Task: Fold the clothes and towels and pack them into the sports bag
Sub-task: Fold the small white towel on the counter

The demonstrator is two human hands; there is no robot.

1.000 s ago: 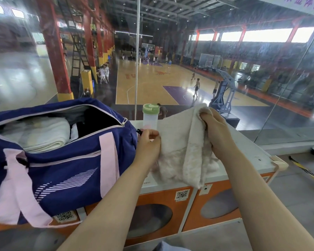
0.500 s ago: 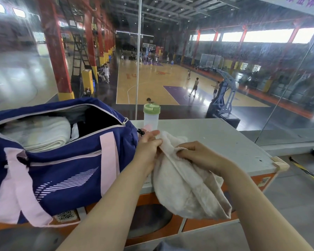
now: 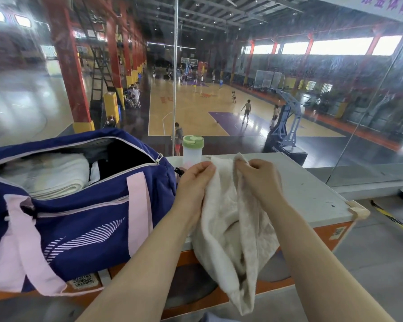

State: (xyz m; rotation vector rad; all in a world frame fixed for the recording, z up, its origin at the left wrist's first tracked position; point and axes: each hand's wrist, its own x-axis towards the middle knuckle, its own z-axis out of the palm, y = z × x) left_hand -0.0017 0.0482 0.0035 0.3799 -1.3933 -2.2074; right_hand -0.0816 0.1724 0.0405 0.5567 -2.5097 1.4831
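Beige terry towel (image 3: 228,219) hangs from my two grips with its long axis running down over the front edge of the tabletop (image 3: 312,194): my left hand (image 3: 197,180) and my right hand (image 3: 257,177) each pinch its top edge, close together. The open sports bag (image 3: 79,212) lies to the left of the grip, just beside my left hand, which is the nearer, with a folded white towel (image 3: 49,175) already inside. Legible writing is limited to white stripes on the bag and QR stickers (image 3: 83,281) on the orange cabinet front; the purple sign characters at top right are cropped and unreadable.

Both forearms are bare to the frame edge, with no sleeves, rings or watch showing.
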